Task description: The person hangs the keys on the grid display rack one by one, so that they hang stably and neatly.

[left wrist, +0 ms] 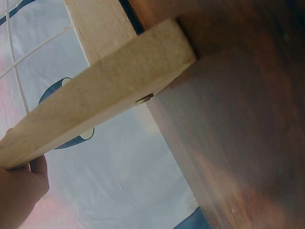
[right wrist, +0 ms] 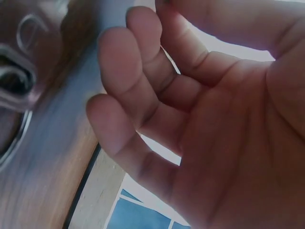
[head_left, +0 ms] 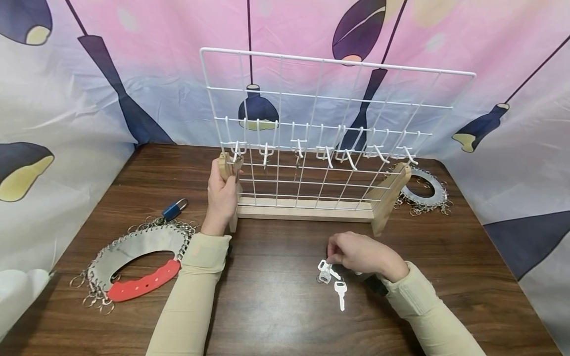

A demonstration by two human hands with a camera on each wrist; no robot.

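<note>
My left hand (head_left: 221, 197) grips the top of the left wooden side post (left wrist: 102, 90) of a white wire grid rack (head_left: 307, 170). In the left wrist view, its fingers wrap the post's edge. A row of white hooks (head_left: 299, 147) runs across the rack, and a few hang thin metal pieces too small to make out. My right hand (head_left: 362, 254) is low over the table, fingers curled, its fingertips at a small cluster of silver keys (head_left: 325, 272). Whether they pinch a key is hidden. One loose key (head_left: 340, 295) lies just nearer to me.
At left lies a curved metal plate (head_left: 133, 245) edged with rings, with a red grip (head_left: 144, 283). A blue padlock (head_left: 174, 209) sits beside it. A ring-edged metal disc (head_left: 429, 188) lies behind the rack's right post. Patterned cloth (head_left: 169, 64) hangs around the brown table (head_left: 267, 296).
</note>
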